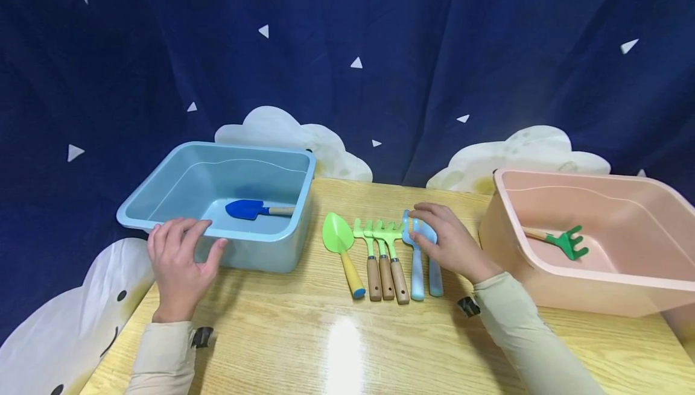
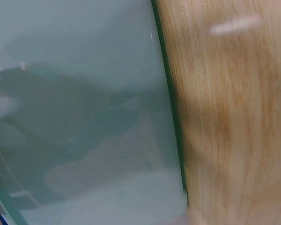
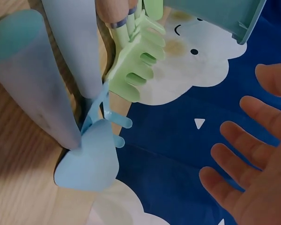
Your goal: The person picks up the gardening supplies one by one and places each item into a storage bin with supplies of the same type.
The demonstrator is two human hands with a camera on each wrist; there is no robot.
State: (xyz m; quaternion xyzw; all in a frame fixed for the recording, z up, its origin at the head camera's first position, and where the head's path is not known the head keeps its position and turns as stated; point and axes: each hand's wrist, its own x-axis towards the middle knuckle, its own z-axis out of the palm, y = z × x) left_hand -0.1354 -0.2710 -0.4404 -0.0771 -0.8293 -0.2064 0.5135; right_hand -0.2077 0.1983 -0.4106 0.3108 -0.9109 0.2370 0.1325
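Observation:
My left hand [image 1: 181, 262] is at the front rim of the blue bin [image 1: 266, 237], fingers loosely bent; whether it touches the rim I cannot tell. Inside that bin lies a dark blue trowel [image 1: 245, 209]. Over the light-blue tools my right hand [image 1: 453, 244] hovers with spread fingers, and the right wrist view shows it apart from them. Those tools are a small rake [image 1: 417, 274] and a shovel [image 3: 91, 161], lying side by side. Left of them are three green rakes [image 1: 387, 277] with wooden handles and a green trowel [image 1: 338, 235] with a yellow handle.
A pink bin [image 1: 597, 286] stands at the right, holding a dark green rake [image 1: 568, 242]. The wooden table [image 1: 282, 334] stretches in front of both bins. Behind it hangs a dark blue curtain [image 1: 380, 99] with white clouds and triangles.

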